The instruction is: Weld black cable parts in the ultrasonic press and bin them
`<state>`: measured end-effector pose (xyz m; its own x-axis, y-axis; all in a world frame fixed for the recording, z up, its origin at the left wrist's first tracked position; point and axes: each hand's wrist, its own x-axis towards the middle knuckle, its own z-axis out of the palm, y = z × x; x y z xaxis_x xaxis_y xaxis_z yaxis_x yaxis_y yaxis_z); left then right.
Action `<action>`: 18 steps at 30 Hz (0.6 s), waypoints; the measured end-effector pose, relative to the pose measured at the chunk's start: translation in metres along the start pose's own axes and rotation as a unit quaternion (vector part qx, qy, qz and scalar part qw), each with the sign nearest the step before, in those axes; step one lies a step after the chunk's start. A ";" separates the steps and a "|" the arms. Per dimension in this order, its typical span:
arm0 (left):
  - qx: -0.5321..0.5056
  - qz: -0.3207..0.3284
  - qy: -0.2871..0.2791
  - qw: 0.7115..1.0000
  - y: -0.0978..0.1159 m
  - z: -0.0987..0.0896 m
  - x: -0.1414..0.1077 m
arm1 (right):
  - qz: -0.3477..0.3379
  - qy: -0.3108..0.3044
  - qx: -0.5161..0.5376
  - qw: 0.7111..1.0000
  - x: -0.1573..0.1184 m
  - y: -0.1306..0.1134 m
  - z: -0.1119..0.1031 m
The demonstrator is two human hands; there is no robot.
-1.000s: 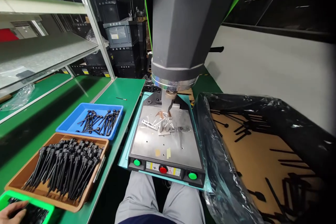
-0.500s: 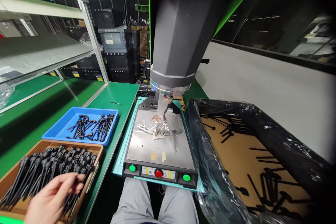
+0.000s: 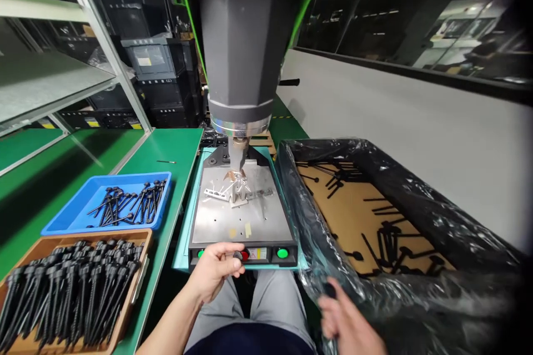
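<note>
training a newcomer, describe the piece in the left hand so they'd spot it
Find the big dark-grey machine head above the flat silver metal plate. Just in front, the bare left hand pinches a small rounded black piece. Black colour sets it apart from the round red button beside it in view.

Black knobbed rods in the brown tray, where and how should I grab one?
Probably best by the knobbed head, pinched from above. The black knobbed rods lie with their heads toward the far side of the brown tray, exposed and wider than the thin stems, which slant toward the near side and are packed close together.
</note>
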<state>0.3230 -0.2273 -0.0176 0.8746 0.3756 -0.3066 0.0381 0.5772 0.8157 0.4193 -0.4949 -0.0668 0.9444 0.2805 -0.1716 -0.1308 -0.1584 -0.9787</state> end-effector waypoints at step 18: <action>-0.021 0.040 -0.017 0.999 -0.026 0.005 0.000 | -0.097 -0.304 0.108 0.942 0.017 -0.026 0.113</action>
<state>0.3247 -0.2459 -0.0363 0.8901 0.3970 -0.2240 -0.0520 0.5766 0.8154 0.4047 -0.3792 -0.0574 0.6189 0.7843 0.0433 -0.0940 0.1287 -0.9872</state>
